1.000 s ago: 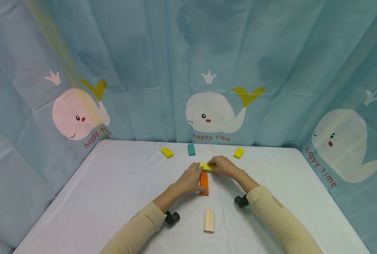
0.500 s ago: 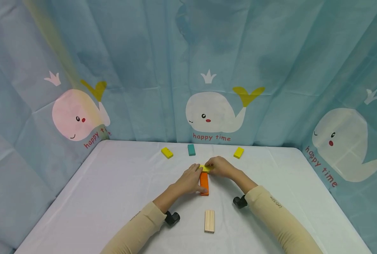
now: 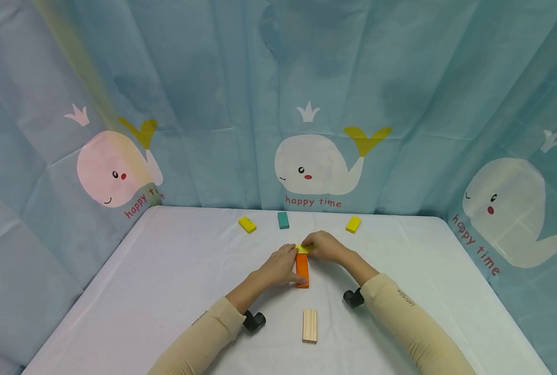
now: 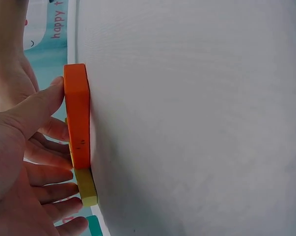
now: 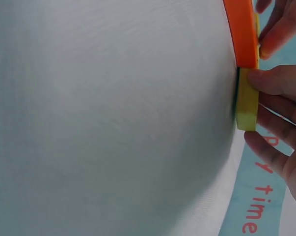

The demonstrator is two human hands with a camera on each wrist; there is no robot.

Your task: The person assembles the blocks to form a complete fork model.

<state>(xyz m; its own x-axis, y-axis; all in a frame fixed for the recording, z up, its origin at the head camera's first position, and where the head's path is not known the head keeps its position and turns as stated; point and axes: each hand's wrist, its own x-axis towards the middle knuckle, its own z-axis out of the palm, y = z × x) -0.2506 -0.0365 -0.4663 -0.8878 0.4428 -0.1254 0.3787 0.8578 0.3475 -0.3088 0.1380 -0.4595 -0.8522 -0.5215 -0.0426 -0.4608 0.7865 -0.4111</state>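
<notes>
An orange rectangular block [image 3: 302, 271] lies lengthwise on the white table. Across its far end, in a T shape, is a yellow block [image 3: 300, 249], its end face touching the orange one in the right wrist view. My left hand [image 3: 278, 267] rests along the left side, its thumb at the near end of the orange block and its extended fingertips by the left end of the yellow block. On the right, my right hand [image 3: 325, 246] holds the yellow block, its thumb [image 5: 268, 80] on the near face and other fingers around the far side and end.
A plain wooden block [image 3: 309, 326] lies nearer me. Toward the back edge are a yellow block [image 3: 247, 225], a teal block [image 3: 283, 220] and another yellow block [image 3: 353, 225]. Behind the table hangs a blue whale-print curtain [image 3: 222, 166].
My right hand has shifted slightly left along the yellow block, covering more of it. The left hand and the orange block stay nearly where they were.
</notes>
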